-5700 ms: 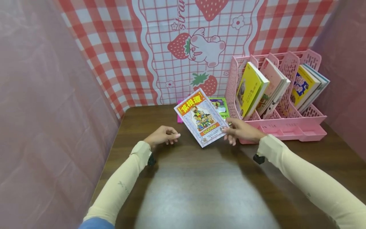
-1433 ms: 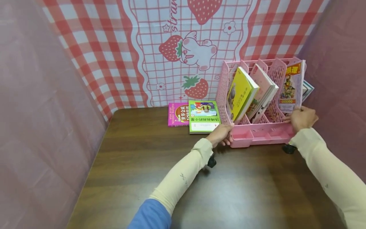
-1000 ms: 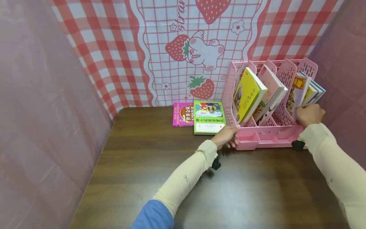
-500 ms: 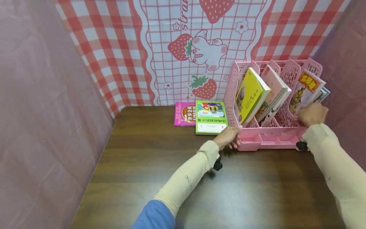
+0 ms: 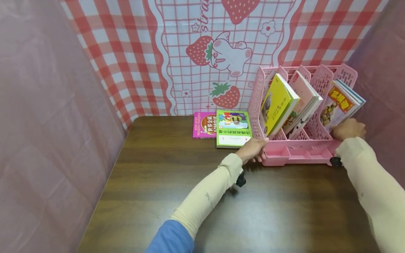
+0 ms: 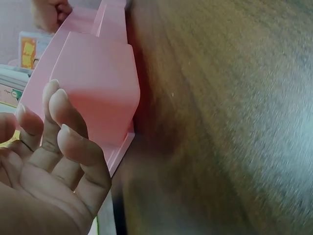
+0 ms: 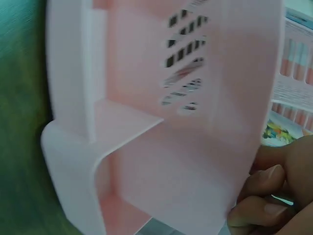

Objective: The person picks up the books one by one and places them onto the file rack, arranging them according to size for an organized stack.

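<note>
A pink file rack [image 5: 300, 149] with upright dividers stands at the back right. My left hand [image 5: 253, 150] holds its front left corner, the curled fingers [image 6: 73, 142] against the small front tray. In the rightmost slot leans a comic-style book [image 5: 336, 105] with a red and yellow title. My right hand [image 5: 349, 129] grips the lower end of that book, just above the rack's front rim; its curled fingers [image 7: 264, 188] show in the right wrist view. The hand hides the book's lower part.
A yellow book [image 5: 278, 105] and a pink book [image 5: 302, 100] lean in other slots, with white books beside them. Left of the rack, a green book [image 5: 233, 131] lies on the wooden table [image 5: 171, 196], partly over a magenta book [image 5: 202, 125]. A checked cloth [image 5: 123, 52] hangs behind.
The comic-style book went from above the table into the rightmost slot and sank lower there, leaning right. My left hand came over to the rack's corner and has stayed there.
</note>
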Demonstrator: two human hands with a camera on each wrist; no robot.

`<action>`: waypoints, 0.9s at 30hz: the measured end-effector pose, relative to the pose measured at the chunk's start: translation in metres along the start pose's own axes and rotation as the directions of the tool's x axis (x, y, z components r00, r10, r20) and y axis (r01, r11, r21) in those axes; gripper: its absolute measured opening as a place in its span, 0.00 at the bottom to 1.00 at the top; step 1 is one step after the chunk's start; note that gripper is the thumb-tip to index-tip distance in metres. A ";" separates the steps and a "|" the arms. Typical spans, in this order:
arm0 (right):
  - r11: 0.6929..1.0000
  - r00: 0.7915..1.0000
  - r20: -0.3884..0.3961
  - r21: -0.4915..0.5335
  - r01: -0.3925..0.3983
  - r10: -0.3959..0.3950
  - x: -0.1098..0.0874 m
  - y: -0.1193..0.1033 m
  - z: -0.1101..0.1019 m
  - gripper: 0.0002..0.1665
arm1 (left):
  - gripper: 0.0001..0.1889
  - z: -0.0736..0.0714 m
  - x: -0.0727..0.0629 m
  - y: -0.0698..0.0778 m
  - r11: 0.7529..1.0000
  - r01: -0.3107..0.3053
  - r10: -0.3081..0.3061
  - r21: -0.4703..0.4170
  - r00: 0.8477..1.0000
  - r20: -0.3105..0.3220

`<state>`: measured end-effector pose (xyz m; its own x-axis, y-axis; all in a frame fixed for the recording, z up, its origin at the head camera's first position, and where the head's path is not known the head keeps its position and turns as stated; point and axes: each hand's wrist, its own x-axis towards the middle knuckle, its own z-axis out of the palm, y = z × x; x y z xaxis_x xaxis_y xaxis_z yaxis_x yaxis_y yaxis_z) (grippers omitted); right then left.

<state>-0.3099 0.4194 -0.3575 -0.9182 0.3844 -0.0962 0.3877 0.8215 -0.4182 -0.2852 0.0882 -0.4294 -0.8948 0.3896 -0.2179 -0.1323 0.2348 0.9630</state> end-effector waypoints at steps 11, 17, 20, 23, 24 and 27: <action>0.974 0.946 -0.233 -0.021 0.227 -0.225 -0.012 -0.013 0.037 0.28 | 0.30 -0.038 0.006 -0.015 0.976 -0.008 0.028 0.216 0.995 -0.094; 0.909 0.869 -0.301 0.017 0.416 -0.392 -0.035 -0.043 0.053 0.22 | 0.25 -0.081 0.003 -0.025 0.929 0.053 0.032 0.365 0.974 -0.223; 0.891 0.870 -0.241 0.040 0.452 -0.430 -0.048 -0.057 0.062 0.24 | 0.25 -0.101 -0.004 -0.032 0.895 0.114 0.012 0.431 0.960 -0.280; 0.871 0.861 -0.194 0.051 0.488 -0.471 -0.059 -0.069 0.069 0.25 | 0.25 -0.117 -0.010 -0.038 0.856 0.181 -0.008 0.484 0.941 -0.338; 0.864 0.857 -0.179 0.060 0.500 -0.483 -0.062 -0.072 0.071 0.25 | 0.26 -0.121 -0.011 -0.039 0.846 0.203 -0.018 0.493 0.935 -0.354; 0.842 0.843 -0.154 0.088 0.532 -0.516 -0.072 -0.084 0.079 0.25 | 0.27 -0.132 -0.017 -0.046 0.821 0.252 -0.044 0.512 0.923 -0.383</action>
<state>-0.2833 0.2896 -0.3864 -0.9612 -0.0355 0.2737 -0.1692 0.8591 -0.4829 -0.3200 -0.0463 -0.4487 -0.9831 0.0076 -0.1827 -0.1158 0.7469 0.6548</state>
